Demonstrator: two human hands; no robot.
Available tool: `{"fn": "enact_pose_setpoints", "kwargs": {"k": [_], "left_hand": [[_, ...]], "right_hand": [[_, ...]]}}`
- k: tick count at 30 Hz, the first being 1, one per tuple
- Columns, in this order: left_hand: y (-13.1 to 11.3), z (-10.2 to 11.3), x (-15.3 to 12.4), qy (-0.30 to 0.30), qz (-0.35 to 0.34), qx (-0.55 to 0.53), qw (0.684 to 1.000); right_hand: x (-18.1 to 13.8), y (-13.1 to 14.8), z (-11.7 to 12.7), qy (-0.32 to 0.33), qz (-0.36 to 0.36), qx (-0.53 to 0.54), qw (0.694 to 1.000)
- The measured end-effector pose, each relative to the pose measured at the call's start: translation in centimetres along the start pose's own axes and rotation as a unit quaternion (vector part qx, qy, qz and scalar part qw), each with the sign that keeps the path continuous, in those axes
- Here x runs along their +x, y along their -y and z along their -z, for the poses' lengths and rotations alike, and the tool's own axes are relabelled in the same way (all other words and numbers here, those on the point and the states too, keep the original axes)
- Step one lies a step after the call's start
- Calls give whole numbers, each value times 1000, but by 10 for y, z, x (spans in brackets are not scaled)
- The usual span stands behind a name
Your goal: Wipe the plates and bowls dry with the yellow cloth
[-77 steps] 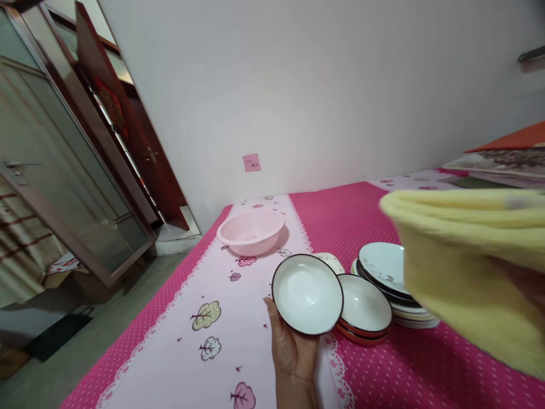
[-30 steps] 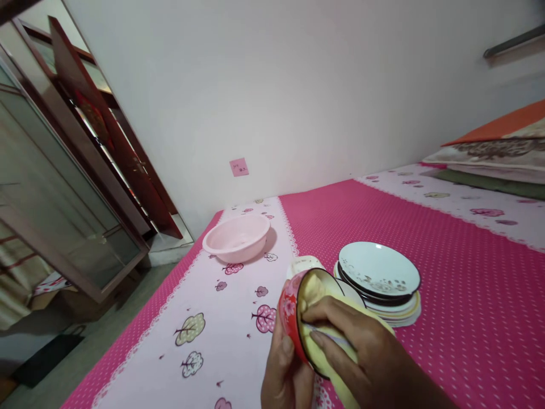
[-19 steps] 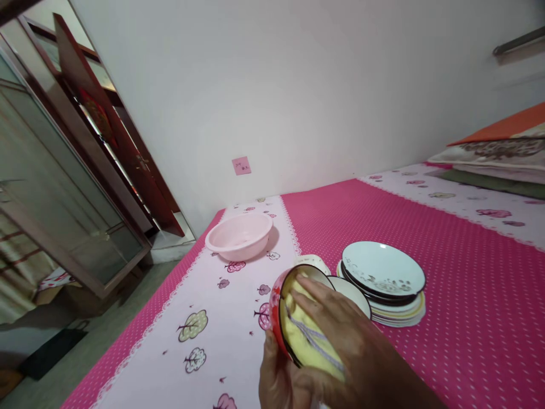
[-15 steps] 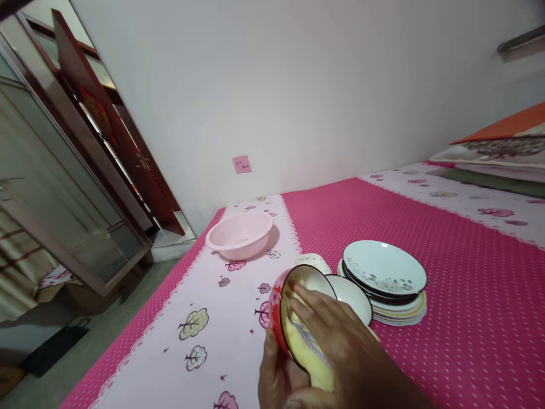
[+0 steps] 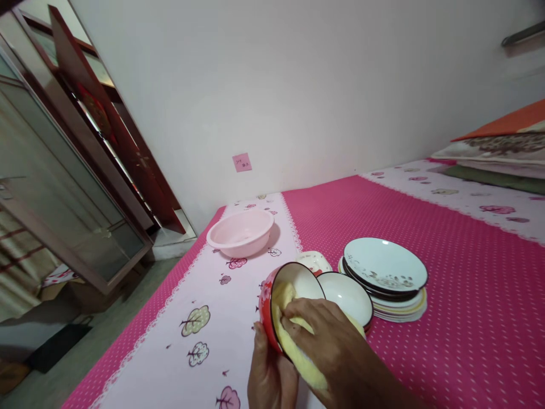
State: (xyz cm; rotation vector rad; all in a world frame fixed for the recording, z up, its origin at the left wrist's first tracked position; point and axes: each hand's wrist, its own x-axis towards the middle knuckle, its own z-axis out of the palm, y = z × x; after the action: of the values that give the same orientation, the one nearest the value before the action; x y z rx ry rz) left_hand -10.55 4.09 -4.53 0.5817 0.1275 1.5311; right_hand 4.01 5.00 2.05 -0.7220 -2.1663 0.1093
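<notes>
My left hand (image 5: 270, 369) grips a red bowl (image 5: 267, 307) from below and the left, its thumb on the outer wall. The bowl is tilted, and its cream inside with a dark rim faces right. Inside it, my right hand (image 5: 323, 335) presses a yellow cloth (image 5: 300, 355) against the inner wall, fingers bent around the cloth. Just behind my right hand stands another white bowl (image 5: 347, 295) with a dark rim, partly hidden by that hand. A stack of plates (image 5: 385, 267) lies to its right, the top one pale with a floral print.
A pink basin (image 5: 240, 247) sits further back on the patterned bedspread (image 5: 170, 352). Behind the bowls lies a small white patterned dish (image 5: 314, 260). Folded bedding (image 5: 502, 150) is piled at the far right. A white wall (image 5: 298, 96) closes off the back.
The red bowl and both hands have shifted slightly left. My right hand has slid lower inside the bowl with the cloth, showing more of the bowl's inside.
</notes>
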Motion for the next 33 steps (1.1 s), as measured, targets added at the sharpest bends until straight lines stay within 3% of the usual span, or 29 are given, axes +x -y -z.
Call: {"fn": "enact_pose_setpoints", "kwargs": {"k": [4, 8, 12, 16, 20, 22, 25, 28, 30, 33], "left_hand": [[0, -23, 3, -76, 14, 82, 994], [1, -47, 3, -77, -50, 168, 982], [3, -46, -1, -74, -64, 129, 987], [5, -35, -6, -57, -39, 89, 994], [0, -25, -4, 53, 0, 22, 998], [-6, -21, -1, 67, 12, -3, 998], [-10, -23, 2, -23, 12, 4, 1000], [-8, -36, 3, -112, 5, 53, 992], [-4, -46, 2, -129, -22, 99, 986], [0, -55, 0, -121, -64, 138, 981]], "right_hand": [[-1, -4, 2, -10, -34, 40, 999], [1, -6, 14, -43, -113, 171, 978], [2, -3, 22, -22, -153, 236, 959], [1, 4, 17, -23, -127, 178, 975], [1, 7, 5, -32, -54, 123, 990], [0, 6, 0, -32, -22, 85, 996], [-1, 4, -3, -24, -16, 67, 997], [-1, 3, 2, -4, -67, 118, 991], [1, 3, 6, -2, -121, 183, 976], [5, 4, 13, -4, -192, 325, 926]]}}
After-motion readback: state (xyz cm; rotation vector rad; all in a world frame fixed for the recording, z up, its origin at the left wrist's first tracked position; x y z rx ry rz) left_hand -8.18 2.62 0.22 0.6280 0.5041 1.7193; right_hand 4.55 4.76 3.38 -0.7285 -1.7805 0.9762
